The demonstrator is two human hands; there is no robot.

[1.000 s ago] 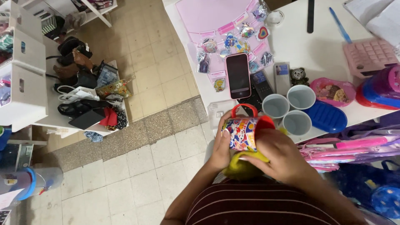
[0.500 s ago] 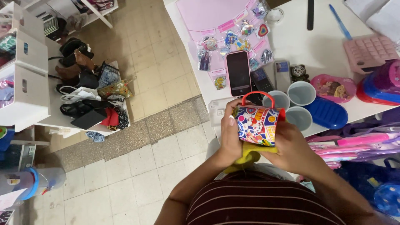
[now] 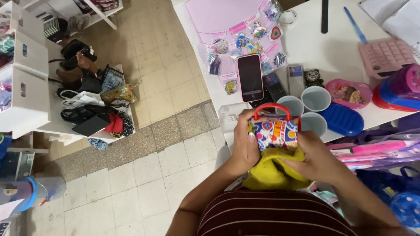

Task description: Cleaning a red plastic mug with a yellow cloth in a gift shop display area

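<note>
Yellow cloth [image 3: 273,172] is bunched under a colourful printed mug [image 3: 273,132] with a red handle, and both hands are closed on the pair: the left hand [image 3: 244,146] has its grip wrapped round the mug's left side, while the right hand [image 3: 316,159] presses its fingers into the cloth and against the mug's lower right. A second ago the mug sat lower, close to the body, with the cloth mostly hidden beneath the hands; since then it has come up and forward to the edge of the white tabletop [image 3: 337,57], and more of the cloth shows below it. The wiping looks well along, judging by how the mug is turned in the cloth. Just beyond it stand three grey cups [image 3: 316,98], a blue oval lid [image 3: 341,120] and a phone with a pink case [image 3: 250,78].
</note>
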